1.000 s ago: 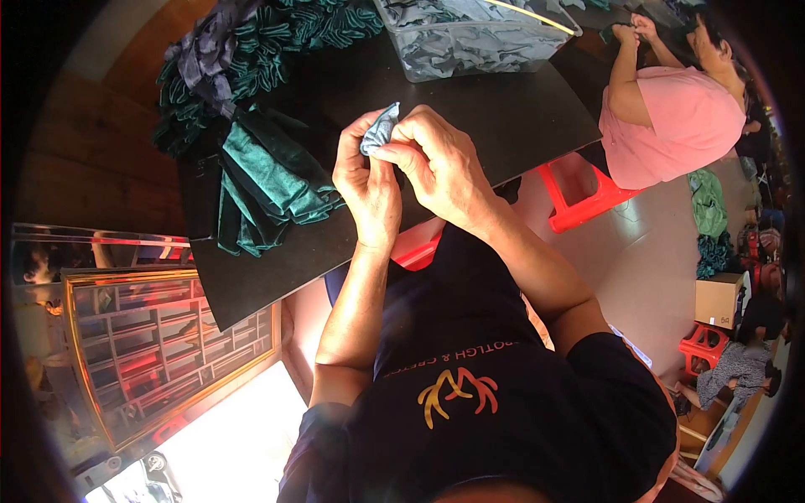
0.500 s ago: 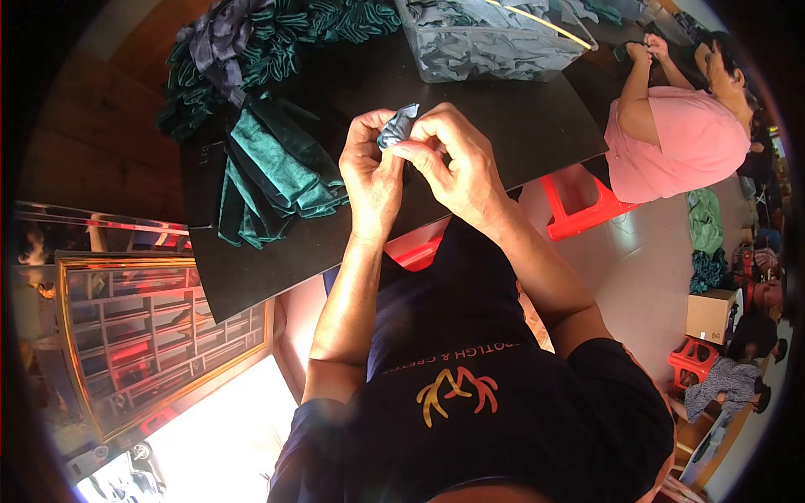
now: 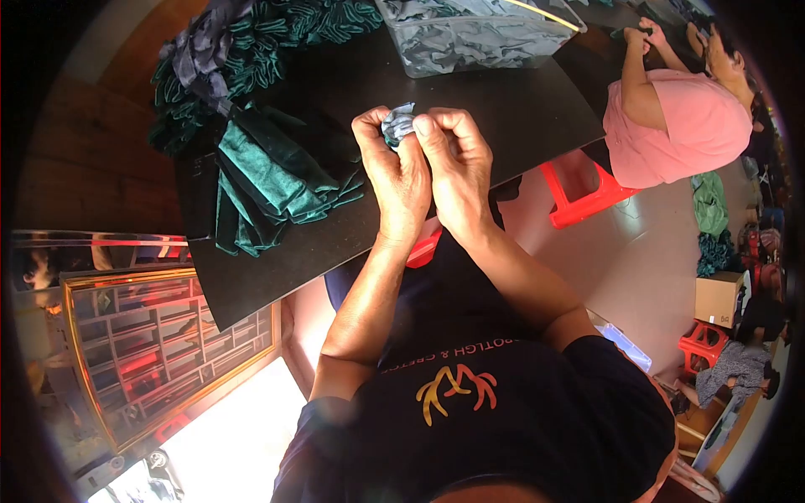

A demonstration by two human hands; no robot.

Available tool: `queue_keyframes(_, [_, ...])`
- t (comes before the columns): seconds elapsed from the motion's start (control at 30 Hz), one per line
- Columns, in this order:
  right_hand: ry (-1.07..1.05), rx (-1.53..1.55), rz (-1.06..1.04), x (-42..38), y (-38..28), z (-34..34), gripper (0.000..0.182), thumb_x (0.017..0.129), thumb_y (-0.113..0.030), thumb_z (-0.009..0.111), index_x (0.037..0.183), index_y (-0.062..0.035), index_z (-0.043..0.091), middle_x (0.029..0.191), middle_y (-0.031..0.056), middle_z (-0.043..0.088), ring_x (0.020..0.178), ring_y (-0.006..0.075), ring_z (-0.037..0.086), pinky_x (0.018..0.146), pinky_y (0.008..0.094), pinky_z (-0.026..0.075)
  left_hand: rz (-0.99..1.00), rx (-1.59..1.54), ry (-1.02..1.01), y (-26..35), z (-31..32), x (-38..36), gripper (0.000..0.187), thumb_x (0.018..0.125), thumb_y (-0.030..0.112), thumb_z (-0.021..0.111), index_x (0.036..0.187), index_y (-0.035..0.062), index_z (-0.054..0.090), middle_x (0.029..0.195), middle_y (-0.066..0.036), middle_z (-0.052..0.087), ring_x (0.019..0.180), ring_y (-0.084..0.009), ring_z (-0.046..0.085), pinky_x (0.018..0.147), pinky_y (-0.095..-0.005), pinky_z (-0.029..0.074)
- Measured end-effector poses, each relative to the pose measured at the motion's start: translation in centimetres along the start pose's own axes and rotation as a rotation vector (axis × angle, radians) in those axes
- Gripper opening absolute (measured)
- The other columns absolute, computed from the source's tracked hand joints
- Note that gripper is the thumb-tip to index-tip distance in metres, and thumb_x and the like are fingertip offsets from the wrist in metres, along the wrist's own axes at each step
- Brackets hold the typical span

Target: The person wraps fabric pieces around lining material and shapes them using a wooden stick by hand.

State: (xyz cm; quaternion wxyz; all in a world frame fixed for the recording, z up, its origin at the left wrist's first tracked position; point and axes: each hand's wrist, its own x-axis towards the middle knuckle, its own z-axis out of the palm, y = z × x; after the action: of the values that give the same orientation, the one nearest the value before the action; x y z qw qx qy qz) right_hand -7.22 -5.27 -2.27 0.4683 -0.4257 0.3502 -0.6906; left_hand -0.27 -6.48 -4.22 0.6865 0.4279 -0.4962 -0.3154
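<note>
A small bunched piece of grey-blue fabric (image 3: 397, 122) with dark green at its lower edge is held between my hands above the dark table. My left hand (image 3: 396, 178) grips its left side, fingers curled round it. On the other side my right hand (image 3: 457, 163) pinches it, the thumb pressing near its right edge. The curled fingers hide part of the cloth. Flat strips of green velvet (image 3: 277, 172) lie in a stack on the table, just left of my left hand.
A heap of gathered dark green fabric (image 3: 272, 54) sits at the back left with a grey cloth strip (image 3: 197, 54) over it. Behind my hands stands a clear plastic bin (image 3: 478, 49) of grey fabric pieces. At right, a person in pink (image 3: 679, 126) sits near a red stool (image 3: 579, 197).
My right hand has turned more upright and drawn closer to my left, its thumb now up against the fabric. My left wrist has shifted right. The fabric looks more bunched.
</note>
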Motion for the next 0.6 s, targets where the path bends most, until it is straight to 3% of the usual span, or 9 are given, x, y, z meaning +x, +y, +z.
queue_keyframes(0.13, [0.037, -0.128, -0.122, 0.9, 1.7, -0.5, 0.022, 0.094, -0.022, 0.061, 0.091, -0.001, 0.056, 0.08, 0.003, 0.06, 0.075, 0.0075, 0.053, 0.067, 0.0255, 0.046, -0.007, 0.036, 0.018, -0.3, 0.4, -0.3, 0.018, 0.091, 0.003, 0.052, 0.107, 0.0022, 0.045, 0.092, -0.005, 0.051, 0.083, -0.0103, 0.049, 0.075, -0.0254, 0.043])
queue_keyframes(0.23, [0.076, -0.113, -0.116, 1.4, 2.2, -0.9, 0.022, 0.095, -0.022, 0.059, 0.09, -0.0013, 0.055, 0.079, 0.0029, 0.059, 0.074, 0.0079, 0.052, 0.066, 0.0258, 0.046, 0.067, 0.213, 0.014, 1.1, 0.4, -0.1, 0.016, 0.082, 0.0, 0.058, 0.097, -0.0013, 0.051, 0.094, -0.01, 0.047, 0.084, -0.0186, 0.047, 0.076, -0.0312, 0.042])
queue_keyframes(0.27, [0.074, -0.125, -0.142, 1.6, 2.2, -1.2, 0.021, 0.096, -0.022, 0.058, 0.09, -0.0014, 0.055, 0.079, 0.0025, 0.058, 0.072, 0.008, 0.051, 0.065, 0.0259, 0.045, 0.072, 0.226, 0.043, 1.7, 0.6, 0.0, 0.012, 0.079, -0.001, 0.064, 0.088, -0.0002, 0.057, 0.089, -0.007, 0.047, 0.077, -0.0151, 0.046, 0.069, -0.0289, 0.042])
queue_keyframes(0.4, [0.071, -0.214, -0.21, 1.7, 1.4, -1.6, 0.02, 0.096, -0.02, 0.057, 0.09, -0.0014, 0.055, 0.077, 0.0011, 0.056, 0.069, 0.0078, 0.048, 0.063, 0.0255, 0.044, -0.01, 0.096, -0.012, 2.1, 0.2, 0.2, 0.01, 0.077, 0.0, 0.069, 0.082, 0.0017, 0.061, 0.074, 0.001, 0.049, 0.061, -0.0076, 0.039, 0.057, -0.0249, 0.039])
queue_keyframes(0.6, [-0.086, -0.153, 0.137, 2.7, -0.4, -3.0, 0.029, 0.095, -0.03, 0.058, 0.092, -0.0012, 0.06, 0.076, 0.0004, 0.058, 0.071, 0.0059, 0.052, 0.061, 0.0234, 0.043, -0.527, -0.438, -0.329, 4.5, -1.8, 1.0, 0.004, 0.086, 0.005, 0.066, 0.085, 0.0017, 0.065, 0.061, 0.005, 0.048, 0.048, -0.003, 0.036, 0.054, -0.019, 0.038])
